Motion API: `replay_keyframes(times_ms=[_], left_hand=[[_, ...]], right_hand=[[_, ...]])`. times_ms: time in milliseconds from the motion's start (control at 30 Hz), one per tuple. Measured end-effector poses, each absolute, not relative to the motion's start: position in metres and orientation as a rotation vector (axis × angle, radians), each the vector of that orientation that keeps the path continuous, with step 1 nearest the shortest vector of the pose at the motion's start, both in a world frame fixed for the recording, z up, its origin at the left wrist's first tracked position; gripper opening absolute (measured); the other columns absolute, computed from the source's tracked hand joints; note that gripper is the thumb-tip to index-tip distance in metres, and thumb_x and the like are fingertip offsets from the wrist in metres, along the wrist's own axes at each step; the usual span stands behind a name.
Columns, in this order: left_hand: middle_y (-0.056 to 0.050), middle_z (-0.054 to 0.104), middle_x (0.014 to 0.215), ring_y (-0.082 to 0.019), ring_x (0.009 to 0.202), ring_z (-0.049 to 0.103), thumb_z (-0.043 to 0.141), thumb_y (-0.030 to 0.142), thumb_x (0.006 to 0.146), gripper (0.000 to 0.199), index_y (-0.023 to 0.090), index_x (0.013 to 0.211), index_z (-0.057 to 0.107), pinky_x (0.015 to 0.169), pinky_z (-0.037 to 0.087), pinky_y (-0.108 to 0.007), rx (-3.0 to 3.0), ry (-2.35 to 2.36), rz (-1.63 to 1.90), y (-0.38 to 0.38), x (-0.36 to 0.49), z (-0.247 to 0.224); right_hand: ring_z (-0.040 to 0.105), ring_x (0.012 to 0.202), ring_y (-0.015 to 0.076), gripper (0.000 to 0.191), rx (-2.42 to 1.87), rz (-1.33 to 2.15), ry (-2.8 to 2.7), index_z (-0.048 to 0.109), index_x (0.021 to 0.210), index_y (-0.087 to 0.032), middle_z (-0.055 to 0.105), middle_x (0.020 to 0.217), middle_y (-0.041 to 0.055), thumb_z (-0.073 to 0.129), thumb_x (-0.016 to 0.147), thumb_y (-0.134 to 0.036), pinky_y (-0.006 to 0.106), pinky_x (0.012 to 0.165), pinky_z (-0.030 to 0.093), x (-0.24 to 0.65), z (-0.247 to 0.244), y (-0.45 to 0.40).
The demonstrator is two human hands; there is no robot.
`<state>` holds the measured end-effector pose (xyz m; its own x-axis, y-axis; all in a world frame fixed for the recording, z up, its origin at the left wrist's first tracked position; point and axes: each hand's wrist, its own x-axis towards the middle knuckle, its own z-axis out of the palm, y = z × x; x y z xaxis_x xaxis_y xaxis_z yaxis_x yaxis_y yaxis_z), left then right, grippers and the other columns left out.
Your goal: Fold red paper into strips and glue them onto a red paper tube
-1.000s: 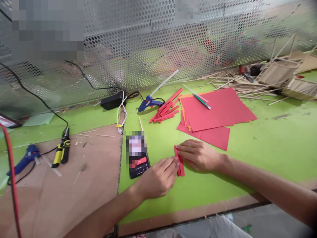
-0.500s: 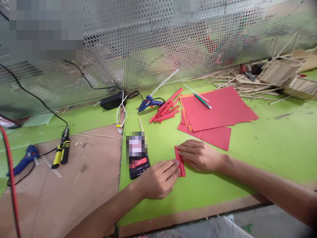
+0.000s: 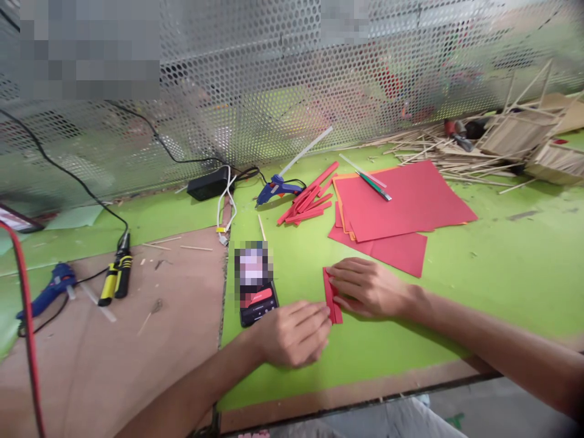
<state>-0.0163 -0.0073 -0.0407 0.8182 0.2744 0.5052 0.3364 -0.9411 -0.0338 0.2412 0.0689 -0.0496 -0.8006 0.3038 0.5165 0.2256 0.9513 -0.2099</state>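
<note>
A small folded piece of red paper (image 3: 329, 294) lies on the green table top, its length running away from me. My right hand (image 3: 367, 287) comes in from the right, its bent fingers pressing on the paper's upper part. At the lower left edge, the fingertips of my left hand (image 3: 296, 334) are drawn together on the same paper, with the thumb hidden. Behind my right hand lie red paper sheets (image 3: 401, 201), with a green craft knife (image 3: 374, 185) on top. Several narrow folded red paper strips (image 3: 310, 204) are heaped to their left.
A phone (image 3: 258, 304) lies left of my left hand. Farther back are a blue glue gun (image 3: 276, 190) and a black power adapter (image 3: 207, 184). Another glue gun (image 3: 55, 286) and yellow-black pliers (image 3: 116, 277) lie left. Thin wooden sticks (image 3: 433, 149) are piled before the perforated metal screen (image 3: 274, 91).
My left hand has slid slightly down along the paper's edge. My right hand stays on the paper, and the whole view has shifted a little.
</note>
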Motion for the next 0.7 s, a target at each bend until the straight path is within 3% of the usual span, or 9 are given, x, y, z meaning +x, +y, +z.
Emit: replay_keyframes(times_ms=[200,700], left_hand=[[-0.022,0.077,0.125,-0.033,0.123,0.073,0.058,0.022,0.1,0.036,-0.001,0.124,0.072,0.103,0.062,-0.046,-2.849,-0.746,-0.529,-0.0019,-0.012,-0.0367],[-0.02,0.074,0.133,-0.033,0.129,0.068,0.053,0.019,0.101,0.039,-0.001,0.131,0.069,0.108,0.058,-0.043,-2.919,-0.741,-0.459,-0.0013,-0.0138,-0.0357]], right_hand=[[0.076,0.103,0.0261,0.013,-0.337,0.171,-2.525,0.072,0.108,-0.013,0.078,0.104,0.0132,0.067,0.101,-0.021,0.043,0.096,0.065,0.2395,-0.0473,0.0701],[0.076,0.105,0.0272,0.015,-0.386,0.241,-2.495,0.072,0.112,-0.014,0.079,0.106,0.0135,0.068,0.1,-0.02,0.045,0.097,0.065,0.2408,-0.0503,0.0669]])
